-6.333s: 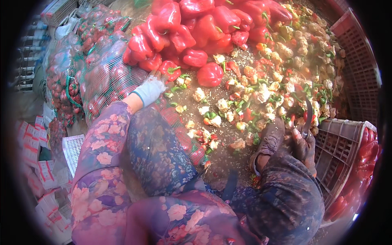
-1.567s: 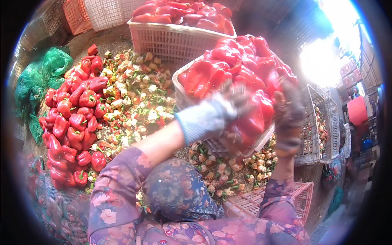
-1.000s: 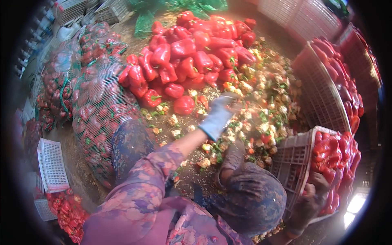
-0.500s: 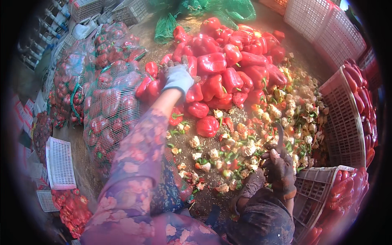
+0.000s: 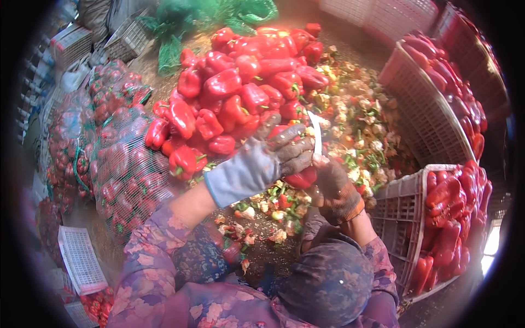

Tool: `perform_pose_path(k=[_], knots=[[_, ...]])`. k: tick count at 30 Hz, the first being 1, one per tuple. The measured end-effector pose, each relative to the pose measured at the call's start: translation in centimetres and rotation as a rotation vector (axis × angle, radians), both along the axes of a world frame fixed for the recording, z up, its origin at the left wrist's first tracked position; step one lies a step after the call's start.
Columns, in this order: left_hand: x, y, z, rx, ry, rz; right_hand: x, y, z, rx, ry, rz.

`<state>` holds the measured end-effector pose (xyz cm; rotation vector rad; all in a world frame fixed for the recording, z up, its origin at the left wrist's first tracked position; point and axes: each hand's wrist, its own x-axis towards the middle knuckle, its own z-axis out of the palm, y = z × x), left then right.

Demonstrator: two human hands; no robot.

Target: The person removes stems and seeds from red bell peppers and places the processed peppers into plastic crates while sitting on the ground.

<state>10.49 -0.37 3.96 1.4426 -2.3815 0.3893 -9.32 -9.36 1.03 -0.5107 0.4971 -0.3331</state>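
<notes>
My left hand (image 5: 268,158), in a light blue-grey glove with dirty dark fingers, is wrapped over a red bell pepper (image 5: 302,179) in front of me. My right hand (image 5: 331,183), in a dark glove with an orange-brown cuff, grips a knife (image 5: 316,134) and sits against the pepper's right side. The knife's pale blade points up and away, beside my left fingertips. Most of the held pepper is hidden under my fingers. Just beyond my hands rises a heap of red bell peppers (image 5: 223,83).
Cut cores and stems (image 5: 361,128) litter the ground right of the heap. Crates of red peppers (image 5: 424,229) stand along the right, with a pale crate (image 5: 355,11) behind. Net sacks full of peppers (image 5: 128,169) line the left. Green netting (image 5: 180,27) lies at the back.
My left hand has come back from the heap and now holds a pepper. My right hand has risen with the knife to meet it. The view has shifted to the right.
</notes>
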Motion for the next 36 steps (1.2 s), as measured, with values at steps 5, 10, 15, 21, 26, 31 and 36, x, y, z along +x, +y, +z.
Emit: perform_pose_path(k=[5,10,15,21,26,31,36], knots=[[-2.7,0.0,-1.0,0.046,0.952,0.189,-0.8,0.3,-0.1,-0.432,0.002,-0.27],[-7.2,-2.3,-5.8,0.134,1.877,0.587,-1.9,1.2,-1.7,-0.872,0.081,-0.213],[-6.9,-1.5,-4.3,0.175,1.606,0.438,-5.5,0.7,0.6,-1.088,0.425,-0.062],[-6.7,-1.0,-4.4,0.251,1.454,0.332,-5.7,2.3,-2.2,-1.443,0.686,0.032],[-5.9,-1.1,-3.6,0.172,1.913,0.359,-9.1,2.8,-4.0,-1.258,0.465,0.357],[-5.5,-1.5,-4.9,0.357,1.999,0.172,-6.2,0.8,-2.7,-0.869,0.238,-0.366],[-8.6,-0.6,-7.4,0.338,1.495,0.522,-4.6,-0.1,-2.0,-0.743,0.354,-0.155]])
